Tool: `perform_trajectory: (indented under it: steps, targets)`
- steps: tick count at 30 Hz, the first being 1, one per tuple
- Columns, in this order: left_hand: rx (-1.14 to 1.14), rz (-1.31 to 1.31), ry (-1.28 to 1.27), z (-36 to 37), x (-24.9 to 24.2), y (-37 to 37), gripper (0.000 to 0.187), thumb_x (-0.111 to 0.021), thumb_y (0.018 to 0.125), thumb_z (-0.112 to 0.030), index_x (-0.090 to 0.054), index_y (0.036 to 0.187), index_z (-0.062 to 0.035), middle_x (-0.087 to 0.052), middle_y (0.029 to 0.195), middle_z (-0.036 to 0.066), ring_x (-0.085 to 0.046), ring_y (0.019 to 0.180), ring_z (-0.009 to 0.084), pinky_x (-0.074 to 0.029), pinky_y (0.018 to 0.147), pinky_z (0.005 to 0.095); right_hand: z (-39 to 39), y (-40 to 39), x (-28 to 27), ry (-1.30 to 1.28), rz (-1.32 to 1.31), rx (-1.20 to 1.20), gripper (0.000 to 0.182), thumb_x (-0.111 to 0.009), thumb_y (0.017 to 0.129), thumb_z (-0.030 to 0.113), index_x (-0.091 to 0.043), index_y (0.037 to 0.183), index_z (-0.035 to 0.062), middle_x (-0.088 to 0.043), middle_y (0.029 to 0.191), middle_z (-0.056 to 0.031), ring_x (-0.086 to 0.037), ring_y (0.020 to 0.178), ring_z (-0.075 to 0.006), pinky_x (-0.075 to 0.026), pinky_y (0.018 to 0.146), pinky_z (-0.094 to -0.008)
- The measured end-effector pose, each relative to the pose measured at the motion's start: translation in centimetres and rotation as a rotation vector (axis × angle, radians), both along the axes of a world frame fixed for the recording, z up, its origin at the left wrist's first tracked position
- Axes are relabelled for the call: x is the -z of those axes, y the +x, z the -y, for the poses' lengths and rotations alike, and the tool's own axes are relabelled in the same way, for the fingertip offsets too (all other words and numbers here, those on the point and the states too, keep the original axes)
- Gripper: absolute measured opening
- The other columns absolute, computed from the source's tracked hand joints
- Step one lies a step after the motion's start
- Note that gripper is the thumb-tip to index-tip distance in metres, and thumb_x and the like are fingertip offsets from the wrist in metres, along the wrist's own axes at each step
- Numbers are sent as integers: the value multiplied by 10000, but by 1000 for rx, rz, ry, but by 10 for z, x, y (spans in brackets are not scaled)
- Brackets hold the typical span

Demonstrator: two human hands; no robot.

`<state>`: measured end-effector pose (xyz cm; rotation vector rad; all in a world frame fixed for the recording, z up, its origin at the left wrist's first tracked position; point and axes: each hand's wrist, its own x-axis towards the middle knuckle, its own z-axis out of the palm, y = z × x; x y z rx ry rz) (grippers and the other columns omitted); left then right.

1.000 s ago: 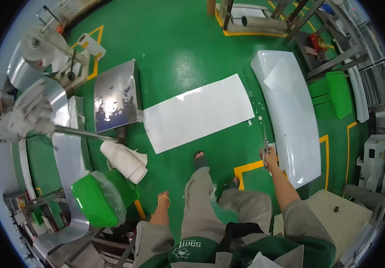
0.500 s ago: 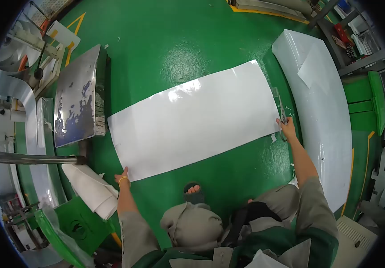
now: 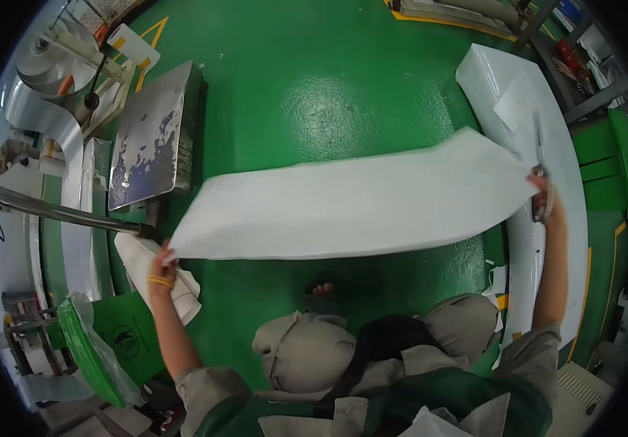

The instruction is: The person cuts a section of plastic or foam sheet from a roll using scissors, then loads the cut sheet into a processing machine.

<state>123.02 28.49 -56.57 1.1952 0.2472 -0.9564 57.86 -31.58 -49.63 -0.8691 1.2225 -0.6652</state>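
Note:
A large white sheet [image 3: 350, 207] stretches between my two hands, lifted off the green floor and bent along its length. At its near left corner my left hand [image 3: 161, 268] has its fingers closed on the edge, a yellow band on the wrist. My right hand [image 3: 549, 197] pinches the sheet's right corner and also holds scissors [image 3: 539, 149], blurred, their blades pointing away from me. Behind the scissors lies the long white wrapped stack [image 3: 547, 262].
A worn metal platform [image 3: 150, 138] stands at the left, near a metal pole [image 3: 66, 214]. A rolled off-white sheet [image 3: 183, 295] lies beside a green bin [image 3: 128, 335]. Another green bin [image 3: 605, 164] is at the right. Scraps [image 3: 498, 280] lie near my knee.
Both hands have risen from the floor with the sheet, which was lying flat and now bends in the air. My left hand moved left, my right hand moved right with the scissors.

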Motion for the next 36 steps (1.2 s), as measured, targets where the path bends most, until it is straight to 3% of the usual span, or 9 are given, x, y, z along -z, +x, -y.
perform_trajectory:
  steps: [5, 10, 11, 13, 14, 18, 26, 29, 36]
  targets:
    - [-172, -204, -698, 43, -132, 1, 373, -308, 892, -4, -268, 1250, 93, -443, 1145, 235, -546, 941, 261, -523, 787, 281, 4, -34, -87, 159, 586, 45, 236, -407, 901, 138, -500, 983, -63, -447, 564, 6, -412, 393, -23, -389, 341, -113]
    - [-443, -511, -934, 116, -119, 37, 379, -312, 921, -119, -306, 1207, 130, -385, 1218, 253, -392, 1130, 365, -446, 918, 388, 21, -26, -58, 239, 848, 219, 110, -502, 814, -25, -466, 910, -63, -503, 721, -59, -485, 534, -80, -450, 465, -153]
    - [-200, 189, -342, 145, -121, 16, 389, -309, 924, -142, -311, 1213, 119, -370, 1243, 237, -381, 1145, 352, -420, 943, 379, 31, -22, -37, 155, 803, 196, 168, -518, 791, -50, -449, 939, -86, -510, 756, -86, -516, 571, -101, -478, 497, -162]
    - [-292, 241, -168, 184, -117, 10, 419, -332, 922, -205, -336, 1217, 92, -357, 1280, 191, -375, 1165, 301, -361, 989, 336, 36, 0, -27, 386, 919, 378, 226, -518, 769, -98, -405, 960, -140, -517, 854, -169, -596, 687, -185, -553, 614, -216]
    - [-626, -391, -608, 194, -110, 27, 439, -357, 918, -245, -355, 1216, 76, -360, 1292, 160, -380, 1170, 263, -328, 1011, 303, 44, 3, -18, 393, 930, 406, 220, -510, 772, -102, -401, 958, -148, -517, 865, -181, -601, 707, -203, -558, 628, -229]
    - [-177, 432, -85, 227, -69, 66, 449, -357, 906, -247, -345, 1204, 89, -432, 1218, 207, -394, 1142, 359, -371, 957, 472, 88, 12, 27, 336, 911, 474, 171, -485, 784, -116, -413, 928, -173, -521, 894, -218, -610, 728, -237, -573, 642, -259]
    - [-412, 94, -415, 239, -100, 28, 386, -349, 878, -126, -338, 1123, 173, -433, 1152, 298, -414, 1114, 390, -356, 965, 491, 123, -4, 39, 223, 924, 189, 179, -497, 799, -81, -473, 969, -132, -537, 928, -188, -586, 825, -215, -535, 752, -248]
    - [-236, 426, -396, 187, -89, 23, 365, -418, 845, -72, -362, 1116, 167, -439, 1163, 264, -438, 1107, 334, -355, 988, 416, 44, -9, -10, -182, 455, 2, 95, -572, 799, 42, -502, 862, 31, -468, 686, 10, -434, 539, -33, -378, 453, -150]
    - [164, 410, 36, 46, -28, -76, 489, -555, 789, -38, -378, 1244, -60, -530, 1093, 111, -556, 951, 202, -494, 801, 330, -94, -85, 36, -502, -320, 115, 232, -627, 761, 150, -398, 802, 145, -366, 728, 48, -369, 637, -45, -286, 549, -181]
